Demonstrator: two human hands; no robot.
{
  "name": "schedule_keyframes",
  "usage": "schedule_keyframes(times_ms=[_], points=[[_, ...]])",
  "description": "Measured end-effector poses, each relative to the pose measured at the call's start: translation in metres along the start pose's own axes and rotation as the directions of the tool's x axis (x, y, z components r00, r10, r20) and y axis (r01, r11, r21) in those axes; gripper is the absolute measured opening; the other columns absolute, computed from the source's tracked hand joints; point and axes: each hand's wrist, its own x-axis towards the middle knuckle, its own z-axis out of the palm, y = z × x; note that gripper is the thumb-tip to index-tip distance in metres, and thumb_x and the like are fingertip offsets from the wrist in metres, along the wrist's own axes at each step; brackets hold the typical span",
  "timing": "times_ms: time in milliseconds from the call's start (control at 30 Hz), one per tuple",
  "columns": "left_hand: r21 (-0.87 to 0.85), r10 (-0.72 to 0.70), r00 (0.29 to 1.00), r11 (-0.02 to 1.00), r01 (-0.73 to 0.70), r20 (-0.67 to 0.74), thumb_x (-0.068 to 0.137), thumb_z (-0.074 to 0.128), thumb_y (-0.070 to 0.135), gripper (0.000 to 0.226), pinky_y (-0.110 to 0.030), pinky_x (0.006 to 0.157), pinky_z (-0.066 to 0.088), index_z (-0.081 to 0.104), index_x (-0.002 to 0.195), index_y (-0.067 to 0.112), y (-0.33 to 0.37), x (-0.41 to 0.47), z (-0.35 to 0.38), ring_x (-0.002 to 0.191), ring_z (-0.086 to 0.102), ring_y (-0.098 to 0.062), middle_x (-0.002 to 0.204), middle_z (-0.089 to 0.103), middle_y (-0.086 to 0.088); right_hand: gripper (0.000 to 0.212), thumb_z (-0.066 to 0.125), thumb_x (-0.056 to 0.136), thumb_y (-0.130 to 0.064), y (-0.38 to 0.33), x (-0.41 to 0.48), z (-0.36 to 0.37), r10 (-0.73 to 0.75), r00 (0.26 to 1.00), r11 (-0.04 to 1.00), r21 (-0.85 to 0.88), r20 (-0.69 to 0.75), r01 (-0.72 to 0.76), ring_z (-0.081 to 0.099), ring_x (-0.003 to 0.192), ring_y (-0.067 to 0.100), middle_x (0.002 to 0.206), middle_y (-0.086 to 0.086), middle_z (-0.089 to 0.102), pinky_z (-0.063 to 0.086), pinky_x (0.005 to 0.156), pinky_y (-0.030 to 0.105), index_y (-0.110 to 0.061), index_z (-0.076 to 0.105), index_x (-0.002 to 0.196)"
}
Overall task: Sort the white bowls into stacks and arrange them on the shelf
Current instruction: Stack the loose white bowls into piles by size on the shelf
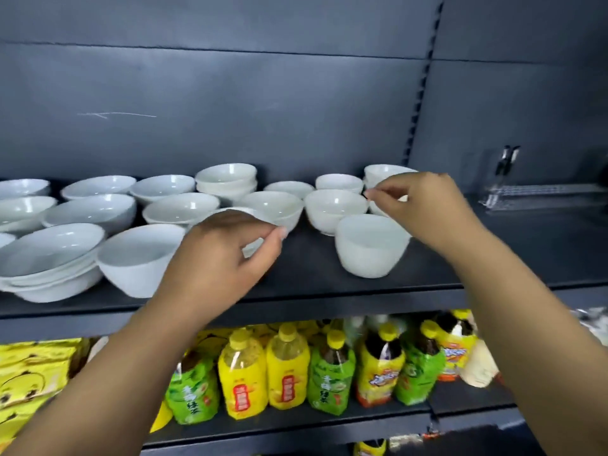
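Note:
Many white bowls sit on the dark shelf [312, 274], some wide and shallow, some small and deep. Wide bowls form a stack at the front left [49, 258], with a single bowl [138, 258] beside it. My left hand [227, 258] pinches the rim of a white bowl [251, 249] that it mostly hides. Just to the right stand a deep bowl [371, 248] and a rounder one [335, 205]. My right hand [427, 209] hovers with fingertips pinched in front of a small stack at the back right [385, 171]. Whether it grips a rim is unclear.
A short stack [227, 179] stands at the back middle against the dark back panel. A clear plastic holder [500, 192] sits on the shelf's right part. On the lower shelf stand yellow and green drink bottles [286, 370] and yellow packets [29, 383].

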Motion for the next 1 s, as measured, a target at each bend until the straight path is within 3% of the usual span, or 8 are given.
schedule_keyframes(times_ms=[133, 233, 433, 567, 733, 800, 900, 1000], points=[[-0.067, 0.024, 0.998, 0.998, -0.02, 0.062, 0.086, 0.046, 0.034, 0.041, -0.029, 0.06, 0.04, 0.069, 0.068, 0.005, 0.04, 0.016, 0.047, 0.066, 0.051, -0.012, 0.064, 0.066, -0.007, 0.026, 0.056, 0.088, -0.03, 0.07, -0.011, -0.033, 0.098, 0.995, 0.995, -0.014, -0.02, -0.098, 0.061, 0.089, 0.029, 0.088, 0.011, 0.071, 0.049, 0.077, 0.037, -0.009, 0.071, 0.084], [-0.116, 0.001, 0.994, 0.993, 0.012, 0.112, 0.084, 0.047, 0.036, 0.039, -0.03, 0.067, 0.044, 0.072, 0.077, 0.007, 0.059, 0.015, 0.082, 0.074, 0.057, -0.009, 0.076, 0.071, -0.003, 0.025, 0.057, 0.088, -0.032, 0.109, -0.017, -0.041, 0.125, 0.991, 0.992, 0.002, 0.045, -0.125, 0.061, 0.086, 0.017, 0.094, 0.003, 0.071, 0.046, 0.074, 0.029, -0.012, 0.072, 0.089], [-0.095, -0.194, 0.965, 0.973, 0.213, 0.175, 0.074, 0.042, 0.055, 0.056, -0.018, 0.083, 0.04, 0.072, 0.096, 0.013, 0.08, 0.018, 0.132, 0.099, 0.056, -0.006, 0.101, 0.069, 0.0, 0.024, 0.06, 0.087, -0.03, 0.169, -0.009, -0.032, 0.175, 0.971, 0.966, 0.16, 0.163, -0.201, 0.053, 0.09, 0.006, 0.098, -0.006, 0.064, 0.035, 0.075, 0.014, -0.012, 0.07, 0.098], [-0.058, -0.271, 0.946, 0.957, 0.285, 0.18, 0.073, 0.046, 0.055, 0.057, -0.021, 0.085, 0.038, 0.072, 0.097, 0.01, 0.082, 0.025, 0.146, 0.105, 0.059, -0.018, 0.104, 0.069, -0.004, 0.025, 0.064, 0.084, -0.026, 0.181, 0.008, -0.009, 0.111, 0.964, 0.936, 0.301, 0.242, -0.183, 0.054, 0.109, 0.012, 0.111, -0.004, 0.063, 0.032, 0.083, 0.009, -0.013, 0.066, 0.106], [-0.139, -0.4, 0.909, 0.9, 0.414, 0.117, 0.08, 0.062, 0.043, 0.038, -0.008, 0.077, 0.035, 0.069, 0.102, 0.013, 0.063, 0.038, 0.147, 0.098, 0.055, -0.006, 0.103, 0.058, 0.011, 0.038, 0.065, 0.083, -0.027, 0.177, 0.035, 0.023, -0.014, 0.935, 0.958, 0.274, 0.354, -0.089, 0.044, 0.123, 0.012, 0.133, -0.002, 0.05, 0.026, 0.093, 0.01, -0.014, 0.06, 0.119], [-0.182, -0.496, 0.863, 0.844, 0.505, 0.094, 0.086, 0.062, 0.03, 0.031, -0.007, 0.077, 0.032, 0.063, 0.114, 0.016, 0.049, 0.046, 0.15, 0.099, 0.05, -0.006, 0.109, 0.055, 0.012, 0.031, 0.066, 0.083, -0.027, 0.181, 0.044, 0.034, -0.026, 0.926, 0.976, 0.208, 0.377, -0.058, 0.05, 0.117, 0.016, 0.124, 0.002, 0.06, 0.033, 0.093, 0.017, -0.011, 0.065, 0.11], [-0.301, -0.569, 0.813, 0.759, 0.578, 0.124, 0.082, 0.06, 0.041, 0.04, -0.012, 0.086, 0.033, 0.058, 0.118, 0.025, 0.031, 0.053, 0.152, 0.109, 0.045, -0.001, 0.117, 0.053, 0.015, 0.029, 0.066, 0.082, -0.024, 0.185, 0.048, 0.04, -0.008, 0.928, 0.974, 0.211, 0.374, -0.077, 0.058, 0.083, 0.027, 0.085, 0.019, 0.067, 0.044, 0.077, 0.031, 0.005, 0.067, 0.081], [-0.415, -0.566, 0.802, 0.693, 0.589, 0.192, 0.067, 0.065, 0.065, 0.047, -0.019, 0.097, 0.034, 0.053, 0.107, 0.044, 0.019, 0.05, 0.157, 0.117, 0.045, -0.001, 0.118, 0.053, 0.021, 0.023, 0.07, 0.079, -0.015, 0.188, 0.049, 0.034, 0.006, 0.96, 0.939, 0.328, 0.281, -0.102, 0.046, 0.056, 0.0, 0.06, -0.006, 0.064, 0.04, 0.061, 0.016, -0.003, 0.064, 0.06]])
